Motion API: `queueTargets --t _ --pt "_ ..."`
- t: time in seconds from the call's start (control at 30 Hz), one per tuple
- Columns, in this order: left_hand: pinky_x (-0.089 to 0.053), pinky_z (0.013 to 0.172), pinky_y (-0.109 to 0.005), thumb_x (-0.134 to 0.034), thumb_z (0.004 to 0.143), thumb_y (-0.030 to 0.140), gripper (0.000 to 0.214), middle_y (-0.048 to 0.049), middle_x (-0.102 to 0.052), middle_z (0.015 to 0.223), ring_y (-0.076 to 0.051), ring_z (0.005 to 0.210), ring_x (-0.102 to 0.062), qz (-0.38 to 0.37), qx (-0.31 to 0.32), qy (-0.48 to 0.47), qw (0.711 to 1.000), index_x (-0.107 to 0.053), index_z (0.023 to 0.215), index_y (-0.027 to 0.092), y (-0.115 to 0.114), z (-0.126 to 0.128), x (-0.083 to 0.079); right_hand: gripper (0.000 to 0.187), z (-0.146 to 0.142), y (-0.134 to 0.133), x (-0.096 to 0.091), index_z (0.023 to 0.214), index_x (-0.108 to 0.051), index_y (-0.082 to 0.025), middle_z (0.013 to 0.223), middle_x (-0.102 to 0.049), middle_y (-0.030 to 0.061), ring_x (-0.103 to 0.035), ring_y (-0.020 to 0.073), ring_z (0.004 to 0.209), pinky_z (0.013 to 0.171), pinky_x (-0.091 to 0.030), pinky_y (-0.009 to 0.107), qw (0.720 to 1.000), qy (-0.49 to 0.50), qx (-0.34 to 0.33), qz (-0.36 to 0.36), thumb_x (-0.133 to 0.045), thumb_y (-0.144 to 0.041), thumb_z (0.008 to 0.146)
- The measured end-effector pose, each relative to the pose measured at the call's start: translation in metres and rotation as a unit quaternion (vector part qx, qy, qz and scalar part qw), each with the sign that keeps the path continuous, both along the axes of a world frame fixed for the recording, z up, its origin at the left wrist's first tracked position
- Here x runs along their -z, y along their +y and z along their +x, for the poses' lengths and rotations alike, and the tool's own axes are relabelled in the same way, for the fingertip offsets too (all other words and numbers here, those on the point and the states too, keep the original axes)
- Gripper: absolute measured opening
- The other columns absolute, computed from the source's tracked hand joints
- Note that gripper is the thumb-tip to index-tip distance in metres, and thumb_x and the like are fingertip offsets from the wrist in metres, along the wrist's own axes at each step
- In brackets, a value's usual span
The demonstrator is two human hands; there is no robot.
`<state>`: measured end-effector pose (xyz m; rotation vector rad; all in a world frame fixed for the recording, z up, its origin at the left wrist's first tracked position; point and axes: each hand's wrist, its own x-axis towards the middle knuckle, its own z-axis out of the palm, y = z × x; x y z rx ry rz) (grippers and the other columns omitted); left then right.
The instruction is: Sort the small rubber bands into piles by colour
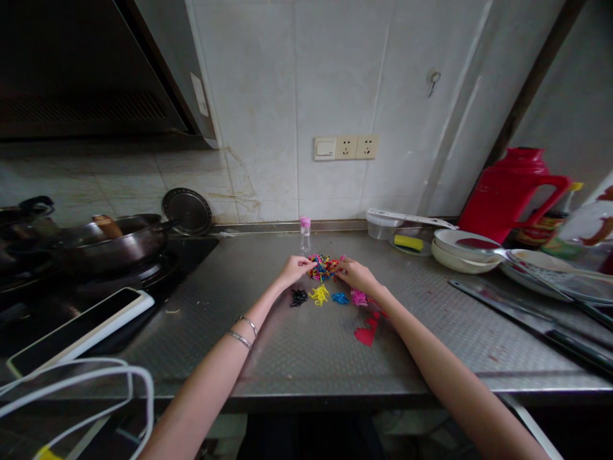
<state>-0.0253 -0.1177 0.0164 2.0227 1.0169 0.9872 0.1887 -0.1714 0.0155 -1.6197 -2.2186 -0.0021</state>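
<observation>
A mixed heap of small multicoloured rubber bands (322,267) lies on the steel counter. My left hand (294,269) pinches at its left edge, thumb and forefinger together; whatever is between them is too small to make out. At the right edge, the fingers of my right hand (358,276) are closed around a few bands at the heap. In front sit single-colour piles: black bands (299,297), yellow bands (319,294), blue bands (340,298) and pink bands (359,298). A small clear bottle (305,237) with a pink cap stands upright behind the heap.
A red paper-like piece (366,331) lies beside my right forearm. On the left are a pan (115,239) on the stove and a white-edged device (81,329) with cables. Bowls (464,259), a red thermos (507,191) and a long dark-handled knife (517,310) occupy the right.
</observation>
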Motion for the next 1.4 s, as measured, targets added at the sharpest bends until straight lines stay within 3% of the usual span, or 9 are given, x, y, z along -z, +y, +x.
queueTargets --t 0.47,0.67,0.83,1.0,1.17,1.27,1.4 --pt "-0.026 0.046 -0.02 -0.055 0.07 0.049 0.043 0.0003 -0.051 0.048 -0.007 0.046 -0.038 0.001 0.008 0.013 1.0 -0.068 0.073 0.008 0.0 0.0 0.001 0.021 -0.004 -0.003 -0.004 0.093 -0.062 -0.022 0.1 -0.058 0.0056 -0.054 0.0148 0.091 0.072 -0.04 0.02 1.0 -0.021 0.007 0.001 -0.044 -0.028 0.084" --pt "-0.028 0.047 -0.021 -0.055 0.07 0.047 0.042 -0.0013 -0.056 0.052 -0.008 0.047 -0.04 0.006 0.004 0.015 1.0 -0.069 0.075 0.008 0.0 -0.001 0.0 0.019 0.002 0.0 -0.004 0.088 -0.065 -0.022 0.097 -0.06 0.0043 -0.056 0.0136 0.087 0.074 -0.04 0.021 0.999 0.036 0.011 -0.006 -0.048 -0.026 0.081" --pt "-0.033 0.052 -0.022 -0.056 0.07 0.042 0.036 -0.0045 -0.062 0.06 -0.01 0.052 -0.047 0.016 -0.005 0.027 1.0 -0.069 0.075 0.008 0.0 0.001 0.002 0.02 0.012 0.007 -0.01 0.087 -0.067 -0.018 0.09 -0.064 0.0059 -0.057 0.014 0.08 0.074 -0.042 0.023 0.994 0.107 -0.032 -0.006 -0.052 -0.028 0.078" --pt "-0.034 0.053 -0.022 -0.056 0.068 0.031 0.026 -0.0039 -0.062 0.06 -0.01 0.053 -0.048 0.038 -0.035 0.058 0.997 -0.069 0.075 0.009 0.001 0.003 0.005 0.022 0.019 0.005 -0.026 0.078 -0.069 -0.015 0.082 -0.067 0.0041 -0.057 0.0138 0.074 0.071 -0.043 0.023 0.981 0.142 -0.115 -0.071 -0.056 -0.032 0.073" --pt "-0.035 0.053 -0.021 -0.055 0.069 0.027 0.023 -0.0038 -0.062 0.06 -0.01 0.054 -0.049 0.056 -0.038 0.08 0.995 -0.069 0.074 0.01 0.002 0.005 0.006 0.02 0.018 -0.004 -0.035 0.074 -0.069 -0.014 0.074 -0.066 0.0025 -0.057 0.013 0.068 0.063 -0.043 0.022 0.948 0.14 -0.2 -0.205 -0.056 -0.028 0.068" --pt "-0.035 0.053 -0.021 -0.054 0.069 0.025 0.022 -0.0042 -0.063 0.061 -0.011 0.055 -0.051 0.07 -0.041 0.088 0.993 -0.069 0.074 0.01 0.001 0.007 0.005 0.02 0.015 -0.007 -0.034 0.072 -0.069 -0.014 0.068 -0.065 0.0018 -0.056 0.0125 0.064 0.059 -0.043 0.021 0.933 0.134 -0.213 -0.256 -0.057 -0.029 0.067" --pt "-0.035 0.053 -0.021 -0.054 0.069 0.023 0.02 -0.0038 -0.063 0.061 -0.011 0.055 -0.051 0.084 -0.033 0.097 0.991 -0.069 0.073 0.011 -0.002 0.01 0.003 0.021 0.013 -0.007 -0.032 0.079 -0.069 -0.014 0.075 -0.067 0.0019 -0.057 0.0128 0.068 0.061 -0.043 0.021 0.937 0.129 -0.208 -0.248 -0.058 -0.028 0.066"
